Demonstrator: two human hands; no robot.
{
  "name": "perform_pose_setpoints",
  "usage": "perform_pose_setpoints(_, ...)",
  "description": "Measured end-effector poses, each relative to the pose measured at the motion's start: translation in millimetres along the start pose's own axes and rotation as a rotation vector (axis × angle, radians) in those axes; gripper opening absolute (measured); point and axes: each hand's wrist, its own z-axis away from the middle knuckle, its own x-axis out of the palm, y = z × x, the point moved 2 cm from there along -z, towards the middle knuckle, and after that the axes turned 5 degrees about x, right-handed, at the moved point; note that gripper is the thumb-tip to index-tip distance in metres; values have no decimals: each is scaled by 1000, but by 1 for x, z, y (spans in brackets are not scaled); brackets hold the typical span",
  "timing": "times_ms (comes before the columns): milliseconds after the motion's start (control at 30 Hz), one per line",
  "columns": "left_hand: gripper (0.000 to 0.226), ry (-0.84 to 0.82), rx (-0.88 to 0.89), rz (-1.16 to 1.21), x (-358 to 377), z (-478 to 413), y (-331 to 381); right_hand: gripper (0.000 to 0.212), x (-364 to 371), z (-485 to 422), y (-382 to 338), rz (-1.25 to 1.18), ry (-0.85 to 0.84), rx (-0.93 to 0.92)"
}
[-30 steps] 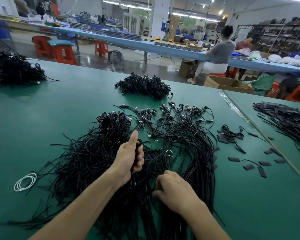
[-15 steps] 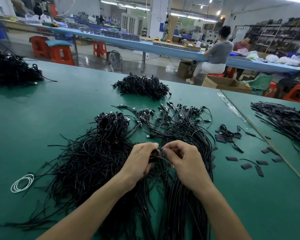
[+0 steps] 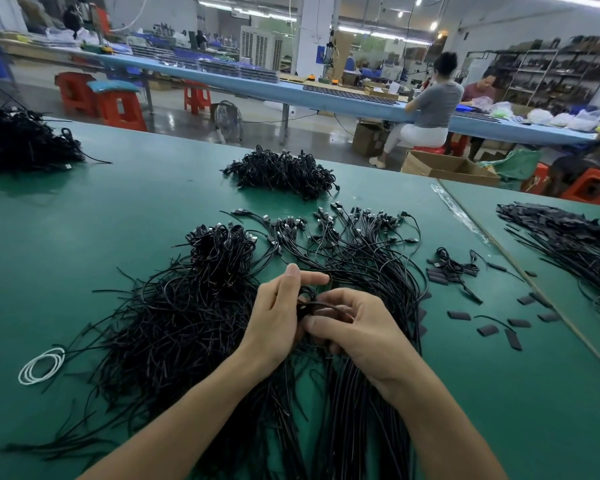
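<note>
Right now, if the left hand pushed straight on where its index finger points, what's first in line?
The left hand pinches a small cable coil together with the right hand. Past that, its index finger aims at the fanned black cables, probably the first contact; depth is unclear.

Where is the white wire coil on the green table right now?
In the head view, the white wire coil lies on the green table at lower left, just left of the loose heap of black cables.
</note>
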Motion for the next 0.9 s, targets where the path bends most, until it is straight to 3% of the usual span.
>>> perform_pose_setpoints(200,59,88,46,-135,0,-1,-2,2,2,1,0,303,156,-37)
perform_pose_setpoints(300,61,82,25,-237,-2,-3,-6,16,7,5,-4,474,209,-167)
perform_pose_setpoints(433,70,35,-28,-321,-4,-3,-11,17,8,6,-4,461,246,-175)
perform_pose_setpoints(533,95,50,-75,-307,-4,-5,-12,19,13,8,-4,420,232,-154)
perform_pose_setpoints(667,73,108,-102,-159,1,-3,-14,20,22,13,-3,445,297,-155)
perform_pose_setpoints(767,71,180,-171,-44,3,-7,-15,11,26,16,0,485,362,-180)
perform_pose_setpoints(900,67,170,-259,43,5,-4,-12,11,34,25,-6,864,366,-357)
